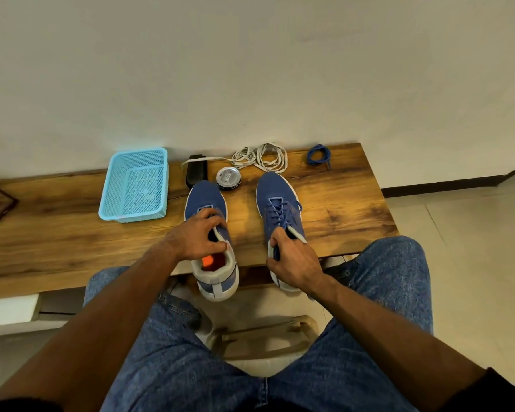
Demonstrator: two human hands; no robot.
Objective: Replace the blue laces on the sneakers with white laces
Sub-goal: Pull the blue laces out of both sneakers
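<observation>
Two blue sneakers stand toes-away on the wooden table [339, 203]. My left hand [198, 236] grips the tongue and collar of the left sneaker [205, 195], whose lace holes look bare. My right hand [293, 261] holds the heel opening of the right sneaker [272, 188], which carries blue laces [280, 211]. White laces [260, 157] lie tangled at the table's back edge. A loose blue lace [318, 154] is coiled at the back right.
A light blue mesh basket [136, 185] stands left of the shoes. A black brush-like object [196, 171] and a round tin [228, 178] sit behind the left sneaker. The wall runs close behind the table. My knees and a stool [262, 337] are below.
</observation>
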